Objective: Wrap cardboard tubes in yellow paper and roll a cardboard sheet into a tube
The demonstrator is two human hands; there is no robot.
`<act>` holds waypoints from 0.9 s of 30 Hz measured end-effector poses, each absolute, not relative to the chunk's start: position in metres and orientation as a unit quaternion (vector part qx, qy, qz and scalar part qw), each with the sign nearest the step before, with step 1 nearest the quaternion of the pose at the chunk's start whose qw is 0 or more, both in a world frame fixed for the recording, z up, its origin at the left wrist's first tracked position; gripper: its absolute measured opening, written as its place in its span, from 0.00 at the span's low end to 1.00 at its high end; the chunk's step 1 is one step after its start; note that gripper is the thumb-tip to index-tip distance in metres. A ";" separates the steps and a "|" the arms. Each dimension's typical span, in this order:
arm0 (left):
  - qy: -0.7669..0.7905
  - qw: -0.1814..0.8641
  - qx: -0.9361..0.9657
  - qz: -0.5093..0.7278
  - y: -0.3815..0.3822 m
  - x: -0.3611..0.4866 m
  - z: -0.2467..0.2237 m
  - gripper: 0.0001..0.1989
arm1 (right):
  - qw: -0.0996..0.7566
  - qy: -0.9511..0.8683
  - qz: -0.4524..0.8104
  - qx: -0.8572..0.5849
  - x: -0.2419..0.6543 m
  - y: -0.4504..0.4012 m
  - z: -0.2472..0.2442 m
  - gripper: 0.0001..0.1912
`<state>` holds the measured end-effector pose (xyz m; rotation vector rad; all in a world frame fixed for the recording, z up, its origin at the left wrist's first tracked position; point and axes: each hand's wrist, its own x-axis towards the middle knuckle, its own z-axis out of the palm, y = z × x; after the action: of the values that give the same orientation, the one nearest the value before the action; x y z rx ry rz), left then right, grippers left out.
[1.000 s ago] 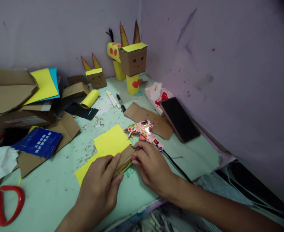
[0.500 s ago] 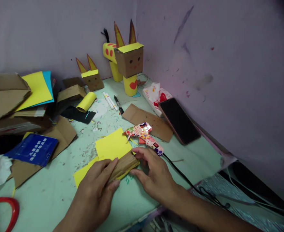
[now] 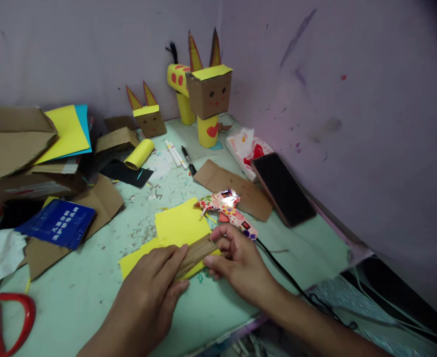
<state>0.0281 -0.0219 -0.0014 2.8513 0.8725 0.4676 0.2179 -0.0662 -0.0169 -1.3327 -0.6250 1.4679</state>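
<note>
Between my hands lies a brown cardboard tube [image 3: 194, 257] with yellow paper [image 3: 195, 270] along its near side. My left hand [image 3: 149, 282] is closed over its left end, fingers on top and thumb at the near side. At the right end, my right hand [image 3: 236, 260] grips the tube's edge between thumb and curled fingers. Behind the tube are yellow paper sheets [image 3: 181, 221], partly covered by my left hand. A flower-patterned glue gun [image 3: 228, 208] lies just beyond my right hand, its tip over the yellow sheet.
A phone [image 3: 284, 188], a tissue pack [image 3: 246, 148] and a cardboard strip [image 3: 233, 191] lie at the right. Cardboard animal figures [image 3: 209, 94] stand at the back. Cardboard scraps [image 3: 13, 144], a yellow roll [image 3: 139, 154] and red-handled scissors [image 3: 30, 317] are leftward. A black cord [image 3: 285, 275] trails right.
The whole view has shifted, so things appear farther right. My right thumb has moved from the tube's near edge up onto it, and more yellow paper shows along the near side.
</note>
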 end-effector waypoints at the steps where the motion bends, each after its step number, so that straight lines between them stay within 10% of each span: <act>1: 0.296 0.069 0.942 0.144 -0.022 0.026 -0.002 0.24 | 0.505 -0.255 0.609 -0.556 0.218 -0.066 -0.016 0.16; 27: 0.304 0.116 0.931 0.165 -0.026 0.017 0.006 0.21 | 0.470 -0.541 0.411 -0.563 0.227 -0.075 -0.021 0.02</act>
<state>0.0171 -0.0264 0.0065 2.7266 0.8917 0.4839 0.2273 -0.0750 -0.0208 -1.3790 -1.3267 1.0064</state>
